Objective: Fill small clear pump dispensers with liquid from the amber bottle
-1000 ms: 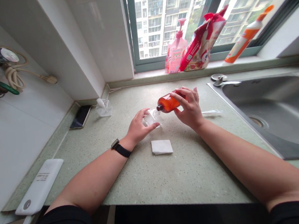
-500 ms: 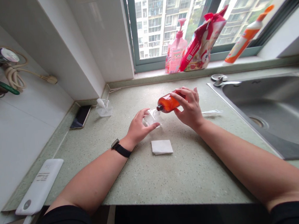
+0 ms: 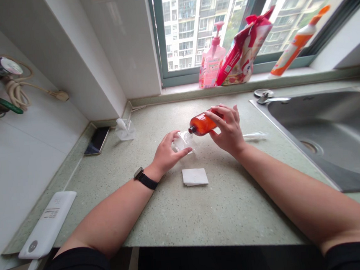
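Note:
My left hand (image 3: pixel 169 153) is closed around a clear plastic container (image 3: pixel 184 144) with a mouth at its upper right; its exact kind I cannot make out. My right hand (image 3: pixel 229 128) grips an amber-red bottle (image 3: pixel 202 124), tipped on its side with its dark uncapped neck at the container's mouth. Whether liquid is flowing is too small to tell. Just in front of the container lies a folded white paper towel (image 3: pixel 195 177). Behind my right wrist is a thin clear plastic-wrapped item (image 3: pixel 255 136).
A phone (image 3: pixel 97 141) and a clear pouch-like piece with a white top (image 3: pixel 125 129) lie back left. A white power bank (image 3: pixel 48 225) sits at the left edge. The steel sink (image 3: pixel 334 138) is at right. A pink pump bottle (image 3: pixel 212 63), red bag (image 3: pixel 242 54) and orange-white bottle (image 3: pixel 295 49) line the sill.

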